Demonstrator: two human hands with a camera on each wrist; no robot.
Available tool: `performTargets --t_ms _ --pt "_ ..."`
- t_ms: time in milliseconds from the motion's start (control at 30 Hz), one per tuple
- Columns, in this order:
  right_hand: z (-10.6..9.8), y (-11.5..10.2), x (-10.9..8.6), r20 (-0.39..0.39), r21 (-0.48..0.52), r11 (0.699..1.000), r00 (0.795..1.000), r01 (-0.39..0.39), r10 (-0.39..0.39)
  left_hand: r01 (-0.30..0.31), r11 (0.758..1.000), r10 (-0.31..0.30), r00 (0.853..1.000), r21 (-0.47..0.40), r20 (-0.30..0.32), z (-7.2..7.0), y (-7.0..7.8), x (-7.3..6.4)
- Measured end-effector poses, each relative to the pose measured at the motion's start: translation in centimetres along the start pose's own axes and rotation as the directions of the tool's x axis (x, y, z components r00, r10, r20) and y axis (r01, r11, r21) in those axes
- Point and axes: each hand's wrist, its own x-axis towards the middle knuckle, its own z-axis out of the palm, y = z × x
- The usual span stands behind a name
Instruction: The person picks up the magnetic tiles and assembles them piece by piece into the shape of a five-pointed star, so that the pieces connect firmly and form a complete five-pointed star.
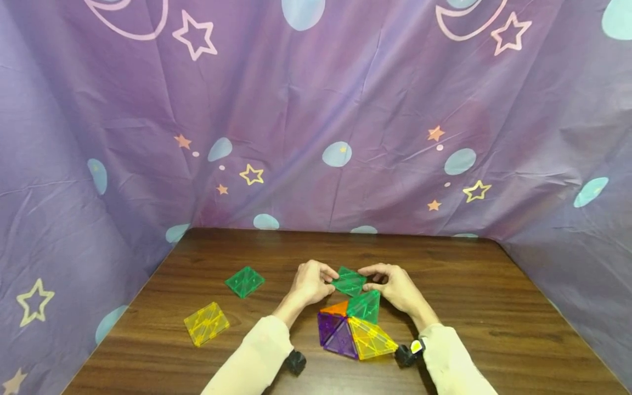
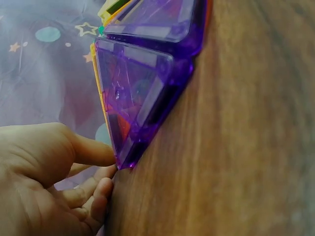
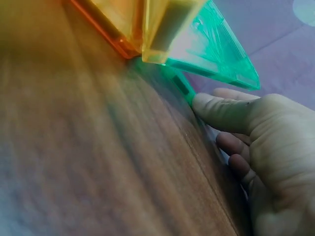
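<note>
A flat green translucent magnetic tile (image 1: 349,281), diamond-shaped from above, lies between both hands. My left hand (image 1: 312,282) holds its left corner between thumb and fingers. On the opposite side my right hand (image 1: 395,285) grips it; in the right wrist view the thumb (image 3: 221,109) touches a green edge low on the table. Just in front stands a joined, raised group of tiles: purple triangles (image 1: 340,340), an orange triangle (image 1: 337,308), a yellow piece (image 1: 370,340) and a tilted green piece (image 1: 365,306). In the left wrist view, purple triangles (image 2: 133,83) partly cover the left fingertips.
A loose green tile (image 1: 245,282) and a loose yellow tile (image 1: 207,324) lie to the left on the brown wooden table (image 1: 474,307). Behind the table hangs a purple cloth (image 1: 296,109) with stars and moons. Black wrist devices (image 1: 295,362) sit close to the raised group.
</note>
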Motion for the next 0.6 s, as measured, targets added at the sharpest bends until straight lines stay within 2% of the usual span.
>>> performTargets --t_ms 33,100,233,267,300,433,600 --pt "0.0 0.0 0.0 0.001 0.026 1.000 1.000 -0.002 0.002 0.024 1.000 -0.024 1.000 -0.017 0.002 0.0 0.1 0.0" --pt "0.0 0.0 0.0 -0.002 0.080 0.997 1.000 0.003 -0.003 -0.001 0.999 0.000 1.000 -0.047 -0.015 -0.3 0.5 -0.4" --pt "0.0 0.2 -0.1 -0.002 0.183 0.983 1.000 0.011 -0.011 -0.009 0.986 0.005 1.000 -0.169 -0.029 -2.4 3.6 -2.3" --pt "0.0 0.3 -0.2 -0.005 0.192 0.981 1.000 0.015 -0.014 0.000 0.981 -0.006 1.000 -0.192 -0.029 -2.7 4.2 -2.7" --pt "-0.1 0.3 -0.2 -0.007 0.195 0.981 1.000 0.019 -0.018 0.044 0.974 -0.049 0.999 -0.221 -0.016 -3.2 5.0 -3.0" --pt "-0.3 0.5 -0.2 -0.018 0.142 0.989 0.999 0.038 -0.036 0.129 0.954 -0.132 0.991 -0.272 0.006 -3.4 5.3 -3.4" --pt "-0.6 0.6 -0.3 -0.025 0.129 0.991 0.999 0.028 -0.025 0.172 0.912 -0.156 0.985 -0.372 0.074 -3.4 4.8 -3.5"
